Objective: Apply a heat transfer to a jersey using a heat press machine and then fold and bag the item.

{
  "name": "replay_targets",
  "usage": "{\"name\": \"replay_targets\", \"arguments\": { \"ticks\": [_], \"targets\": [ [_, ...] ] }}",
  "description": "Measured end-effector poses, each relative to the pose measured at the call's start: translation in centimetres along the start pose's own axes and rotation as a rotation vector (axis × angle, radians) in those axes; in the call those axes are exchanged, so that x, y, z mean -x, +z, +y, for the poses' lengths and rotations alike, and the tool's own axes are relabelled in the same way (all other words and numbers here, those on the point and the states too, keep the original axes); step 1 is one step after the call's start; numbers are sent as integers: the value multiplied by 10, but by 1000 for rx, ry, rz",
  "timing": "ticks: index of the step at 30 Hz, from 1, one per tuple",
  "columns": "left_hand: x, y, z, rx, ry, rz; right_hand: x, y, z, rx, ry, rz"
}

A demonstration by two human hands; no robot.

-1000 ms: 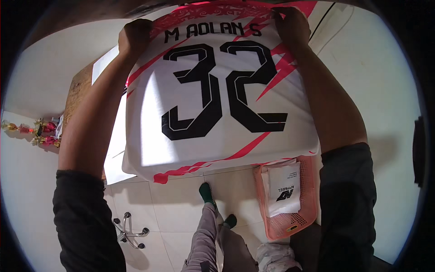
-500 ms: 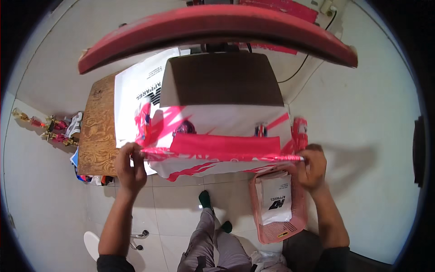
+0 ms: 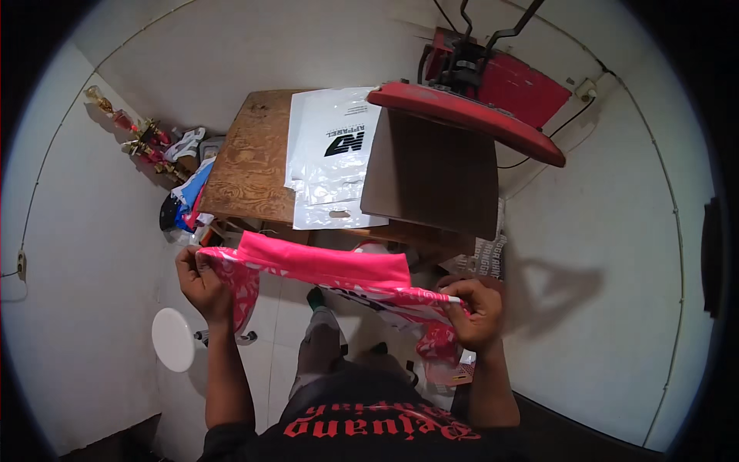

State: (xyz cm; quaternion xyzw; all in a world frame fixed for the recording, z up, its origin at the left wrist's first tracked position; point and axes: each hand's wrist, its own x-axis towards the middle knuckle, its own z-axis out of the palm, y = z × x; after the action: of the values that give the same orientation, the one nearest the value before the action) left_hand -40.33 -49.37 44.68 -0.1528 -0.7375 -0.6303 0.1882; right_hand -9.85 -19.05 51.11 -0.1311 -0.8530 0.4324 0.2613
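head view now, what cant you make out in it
All in the head view:
- pink-and-white jersey: steeply foreshortened, so its full print does not show; its own upper part covers much of its body.
- pink basket: mostly hidden by the jersey and the right forearm.
- dark bent bars above the red press: cut off by the top edge.
- trophies at the left wall: too small for fine detail.

One bare left hand (image 3: 205, 288) and one bare right hand (image 3: 479, 314) make two; there is one pink-and-white patterned cloth shirt (image 3: 327, 262), one brown wooden bench (image 3: 250, 154), one red metal press (image 3: 466, 114), one round white-topped stool (image 3: 173, 339), and at least two glossy white plastic bags (image 3: 331, 173) (their overlap hides the exact count).
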Motion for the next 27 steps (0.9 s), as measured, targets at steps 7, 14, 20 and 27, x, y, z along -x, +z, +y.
{"name": "replay_targets", "arguments": {
  "ticks": [7, 14, 20, 27],
  "targets": [
    [-100, -87, -27, -227, 82, 284, -91, 94, -60, -126, -142, -188],
    [-232, -179, -68, -294, -11, 497, -165, 238, -101, -245, -304, -335],
    [-393, -154, -86, -270, 157, 456, -218, 315, -110, -338, -266, -314],
    [-485, 85, -103, -80, 231, -36, -259, 322, -25, -461, 195, 30]
  ]
}}
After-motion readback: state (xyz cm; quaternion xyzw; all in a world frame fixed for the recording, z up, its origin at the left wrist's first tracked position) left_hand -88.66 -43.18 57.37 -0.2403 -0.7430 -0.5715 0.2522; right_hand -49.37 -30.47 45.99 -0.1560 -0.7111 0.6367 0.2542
